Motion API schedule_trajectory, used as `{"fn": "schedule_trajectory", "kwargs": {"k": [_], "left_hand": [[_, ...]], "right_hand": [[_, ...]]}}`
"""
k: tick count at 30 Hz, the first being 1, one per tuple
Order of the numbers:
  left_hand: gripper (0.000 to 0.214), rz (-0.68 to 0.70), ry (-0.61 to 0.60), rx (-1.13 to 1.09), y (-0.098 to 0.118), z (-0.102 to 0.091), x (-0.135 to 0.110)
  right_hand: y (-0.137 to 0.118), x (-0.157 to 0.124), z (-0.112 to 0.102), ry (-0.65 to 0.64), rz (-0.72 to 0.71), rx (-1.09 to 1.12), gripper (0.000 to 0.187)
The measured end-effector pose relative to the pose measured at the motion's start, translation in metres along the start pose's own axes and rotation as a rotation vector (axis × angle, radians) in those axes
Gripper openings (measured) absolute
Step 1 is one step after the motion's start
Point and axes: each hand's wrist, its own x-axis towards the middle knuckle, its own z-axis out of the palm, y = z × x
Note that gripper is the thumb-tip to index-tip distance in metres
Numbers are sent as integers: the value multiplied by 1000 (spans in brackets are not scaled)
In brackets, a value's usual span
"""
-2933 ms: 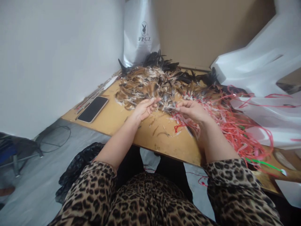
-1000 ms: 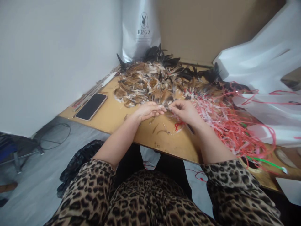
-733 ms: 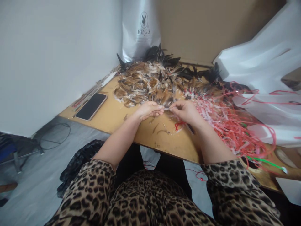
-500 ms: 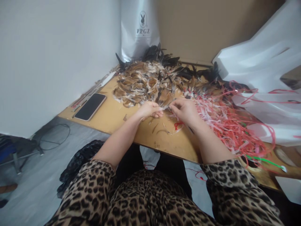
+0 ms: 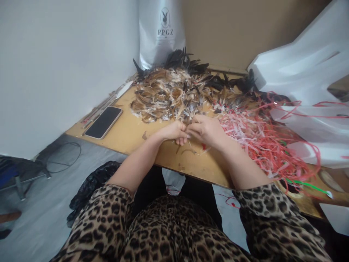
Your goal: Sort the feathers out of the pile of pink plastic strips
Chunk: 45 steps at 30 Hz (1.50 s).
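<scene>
My left hand (image 5: 176,132) is closed in a pinch just above the table's near part. A brown feather (image 5: 186,118) seems to stick up from between its fingers, its lower part hidden. My right hand (image 5: 206,130) is pinched up against the left fingertips; what it grips is covered by the fingers. Beyond both hands spreads a pile of brown and whitish feathers (image 5: 163,95), with black feathers (image 5: 178,60) along its back. Beside my right forearm lies a tangle of red and pale pink strips (image 5: 261,140).
A phone (image 5: 103,122) lies on the left of the wooden table (image 5: 128,136). A white printed bag (image 5: 163,40) stands at the back, and white plastic sheeting (image 5: 297,69) rises at the right. A green strip (image 5: 311,185) lies near the right edge. Below is a black bag (image 5: 92,185).
My right hand has moved left and in against my left hand, closing the gap between them. The pale strand seen stretched between the fingers is now hidden.
</scene>
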Motion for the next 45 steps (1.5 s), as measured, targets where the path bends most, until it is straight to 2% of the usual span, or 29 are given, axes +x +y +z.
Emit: {"fn": "schedule_trajectory", "kwargs": {"k": [3,7,9,12,16,21,27,33,37,40,43,45], "left_hand": [[24,27,-42,47,-1,3,1],[23,95,-63,-6,1,7,0],[23,131,-26,-55,3,8,0],[24,171,120,-153,5,7,1],[24,215,288,-337,1,2,6],[22,176,389,-459,-4,-2,12],[16,150,510,-428,-6,-2,15],[12,92,586,-302,-6,0,16],[11,42,560,-180,-8,2,17],[14,66,495,-5,-13,3,17],[15,168,387,165,-17,5,15],[14,217,309,199,-17,7,12]], "right_hand": [[13,3,3,-19,59,248,24],[32,1,6,-105,239,697,22],[36,0,6,-114,368,861,25],[36,-1,10,-27,506,936,28],[33,1,21,126,498,923,28],[29,4,38,248,516,825,24],[14,2,45,299,483,489,18],[2,-1,44,232,378,147,20],[-4,-1,39,152,237,-94,27],[-3,3,33,79,126,-172,31],[6,6,23,87,107,-59,25],[16,4,17,98,145,140,20]]}}
